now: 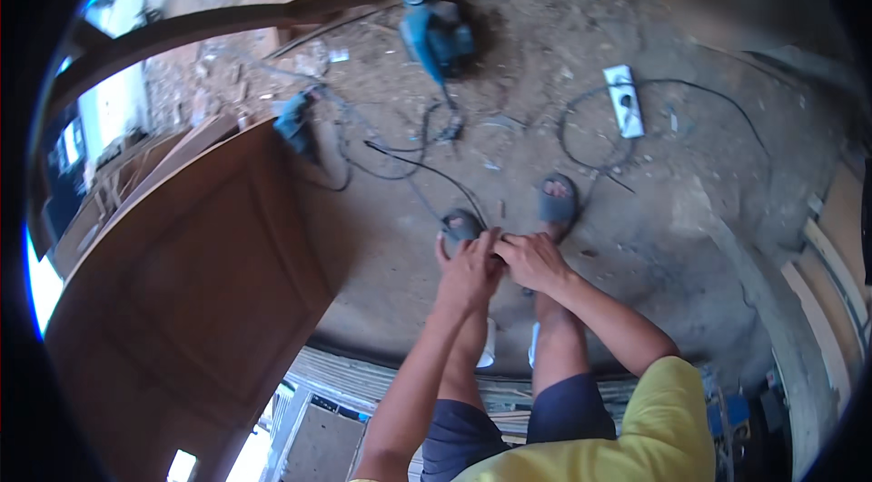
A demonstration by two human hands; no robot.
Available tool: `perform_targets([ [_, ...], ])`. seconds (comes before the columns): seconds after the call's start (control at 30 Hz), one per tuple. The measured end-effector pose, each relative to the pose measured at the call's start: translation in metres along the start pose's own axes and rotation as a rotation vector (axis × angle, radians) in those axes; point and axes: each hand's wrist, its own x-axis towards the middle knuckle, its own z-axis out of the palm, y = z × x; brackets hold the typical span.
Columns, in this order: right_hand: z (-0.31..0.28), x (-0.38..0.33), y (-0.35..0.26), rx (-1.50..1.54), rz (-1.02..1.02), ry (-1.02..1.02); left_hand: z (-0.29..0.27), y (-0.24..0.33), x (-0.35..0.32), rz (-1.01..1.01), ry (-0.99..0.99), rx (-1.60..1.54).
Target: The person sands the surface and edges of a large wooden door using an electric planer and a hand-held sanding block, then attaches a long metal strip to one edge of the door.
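Note:
My left hand [469, 271] and my right hand [536, 262] meet in front of my knees, above my sandalled feet. A thin black cable [438, 171] rises out of the left hand's closed fingers, and its free end points to the far left. Right beside it, the fingers of my right hand are pinched together against the left fingertips. Whatever sits between the two sets of fingertips is too small and covered to make out. Just past the hands are a grey sandal [461, 225] on my left foot and another sandal [558, 200] on my right.
A blue power tool [434, 32] lies on the dusty floor ahead, with a smaller blue tool [292, 123] to its left. Loose cords run between them. A white power strip [624, 100] lies far right. A large brown wooden panel [182, 300] fills the left; boards [817, 300] lean at right.

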Motion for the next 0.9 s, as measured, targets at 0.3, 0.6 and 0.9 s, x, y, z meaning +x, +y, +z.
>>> perform_targets([
  [0.3,0.001,-0.046,0.153,-0.313,0.501,0.459,-0.051,0.005,-0.021,0.26,0.126,0.16],
  [0.6,-0.13,0.023,0.22,-0.364,0.906,0.719,-0.026,0.09,0.079,0.285,0.219,0.079],
  [0.9,-0.178,0.075,0.294,-0.643,1.004,0.134,-0.01,0.073,0.155,0.198,0.1,0.083],
])
